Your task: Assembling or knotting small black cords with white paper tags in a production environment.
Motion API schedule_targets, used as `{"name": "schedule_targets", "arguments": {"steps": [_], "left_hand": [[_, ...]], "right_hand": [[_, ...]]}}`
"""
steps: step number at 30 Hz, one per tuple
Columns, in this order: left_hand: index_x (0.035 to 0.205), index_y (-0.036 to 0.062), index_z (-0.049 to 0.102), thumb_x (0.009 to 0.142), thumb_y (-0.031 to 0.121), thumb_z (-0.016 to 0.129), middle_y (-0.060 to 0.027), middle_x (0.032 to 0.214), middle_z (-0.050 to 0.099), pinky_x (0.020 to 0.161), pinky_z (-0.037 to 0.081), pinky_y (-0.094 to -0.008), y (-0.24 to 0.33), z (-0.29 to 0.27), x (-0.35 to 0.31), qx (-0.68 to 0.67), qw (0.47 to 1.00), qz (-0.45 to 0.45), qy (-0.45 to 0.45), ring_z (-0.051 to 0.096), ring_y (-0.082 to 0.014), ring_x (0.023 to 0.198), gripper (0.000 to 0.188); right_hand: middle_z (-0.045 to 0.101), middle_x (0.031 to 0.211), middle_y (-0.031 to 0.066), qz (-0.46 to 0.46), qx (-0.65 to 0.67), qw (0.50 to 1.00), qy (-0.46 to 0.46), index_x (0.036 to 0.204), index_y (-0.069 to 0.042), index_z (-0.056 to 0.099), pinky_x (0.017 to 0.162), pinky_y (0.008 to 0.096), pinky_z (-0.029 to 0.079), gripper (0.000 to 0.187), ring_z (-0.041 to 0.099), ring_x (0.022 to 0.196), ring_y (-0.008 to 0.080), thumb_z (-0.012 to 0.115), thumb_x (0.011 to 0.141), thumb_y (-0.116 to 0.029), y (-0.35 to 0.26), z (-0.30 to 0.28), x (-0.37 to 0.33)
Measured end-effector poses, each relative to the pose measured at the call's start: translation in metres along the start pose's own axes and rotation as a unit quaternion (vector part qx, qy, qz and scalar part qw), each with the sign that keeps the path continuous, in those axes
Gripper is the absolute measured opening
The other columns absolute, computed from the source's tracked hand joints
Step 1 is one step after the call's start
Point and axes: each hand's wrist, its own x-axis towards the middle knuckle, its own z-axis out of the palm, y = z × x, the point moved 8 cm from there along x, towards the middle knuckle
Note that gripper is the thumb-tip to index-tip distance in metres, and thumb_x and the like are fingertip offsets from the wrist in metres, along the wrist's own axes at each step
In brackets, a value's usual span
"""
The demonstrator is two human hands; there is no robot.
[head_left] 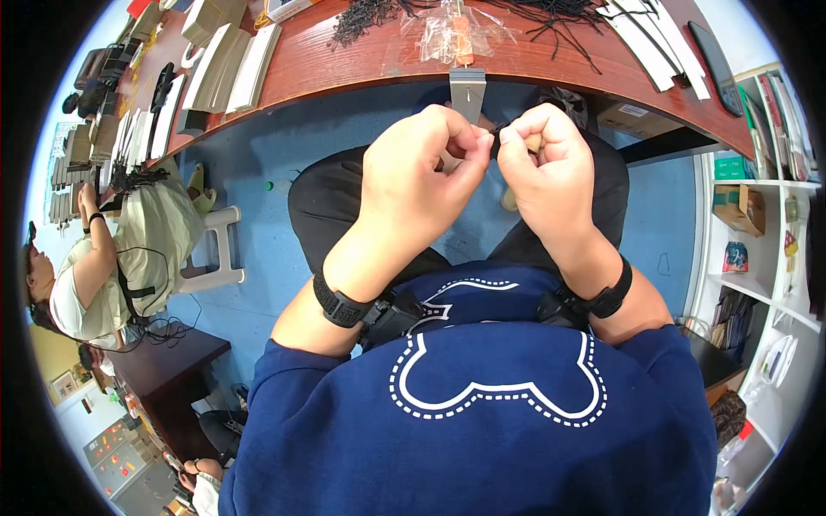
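My left hand and my right hand are raised over my lap, just in front of the table edge. Both have their fingers curled into a pinch, and the fingertips almost meet. A small dark bit shows between them, but against my black trousers I cannot make out what they hold. Just beyond the hands, a grey metal clamp sits on the table edge. Behind it, an orange-brown rod stands among crumpled clear plastic.
Black cords and a dark tangle lie on the reddish table. Stacks of pale card stand at left, white strips and a phone at right. White shelves flank me; another person sits at left.
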Motion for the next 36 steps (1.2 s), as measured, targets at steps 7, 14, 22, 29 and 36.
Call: {"name": "schedule_targets", "arguments": {"steps": [7, 14, 22, 29, 36], "left_hand": [[0.072, 0.0049, 0.052, 0.073, 0.004, 0.07, -0.0025, 0.072, 0.064, 0.048, 0.038, -0.0157, 0.001, -0.001, 0.0, 0.006, 1.0, 0.008, 0.007, 0.048, -0.0007, 0.054, 0.018], [0.073, 0.0044, 0.053, 0.073, 0.002, 0.069, -0.004, 0.074, 0.063, 0.048, 0.04, -0.017, 0.001, 0.0, 0.001, -0.001, 0.999, 0.027, -0.027, 0.05, -0.0026, 0.056, 0.016], [0.104, 0.0016, 0.06, 0.085, 0.003, 0.056, -0.0043, 0.084, 0.063, 0.065, 0.046, -0.0184, -0.027, 0.013, -0.006, -0.229, 0.956, -0.163, -0.084, 0.055, -0.0068, 0.07, 0.02], [0.095, -0.0003, 0.058, 0.085, 0.003, 0.056, -0.0018, 0.08, 0.06, 0.064, 0.045, -0.0188, -0.032, 0.016, -0.006, -0.201, 0.957, -0.178, -0.111, 0.054, -0.0066, 0.069, 0.01], [0.098, 0.0014, 0.061, 0.083, 0.004, 0.06, -0.0004, 0.078, 0.061, 0.062, 0.046, -0.0191, -0.042, 0.022, -0.012, -0.367, 0.887, -0.277, -0.052, 0.056, -0.0063, 0.07, 0.016]], "right_hand": [[0.045, 0.059, -0.0073, 0.002, 0.001, 1.0, -0.011, 0.072, -0.005, 0.052, 0.045, 0.0152, 0.03, 0.011, 0.037, 0.052, -0.0022, 0.058, 0.079, 0.001, 0.001, 0.002, -0.002], [0.053, 0.067, -0.0039, 0.051, 0.067, 0.995, -0.058, 0.083, -0.001, 0.054, 0.054, 0.0159, 0.038, 0.005, 0.045, 0.059, -0.0002, 0.056, 0.085, -0.005, 0.009, 0.007, 0.0], [0.056, 0.075, -0.0017, 0.113, 0.168, 0.969, -0.138, 0.09, -0.001, 0.055, 0.058, 0.0157, 0.04, 0.006, 0.049, 0.065, 0.0016, 0.055, 0.086, -0.007, 0.021, 0.011, 0.0], [0.054, 0.073, -0.0031, 0.146, 0.14, 0.967, -0.157, 0.09, -0.003, 0.055, 0.054, 0.0154, 0.037, 0.007, 0.045, 0.06, 0.0016, 0.055, 0.087, -0.009, 0.024, 0.014, -0.004], [0.054, 0.071, -0.0031, 0.117, 0.17, 0.969, -0.136, 0.09, -0.003, 0.055, 0.051, 0.0154, 0.036, 0.01, 0.045, 0.058, 0.0014, 0.055, 0.088, -0.012, 0.021, 0.013, -0.001]]}}
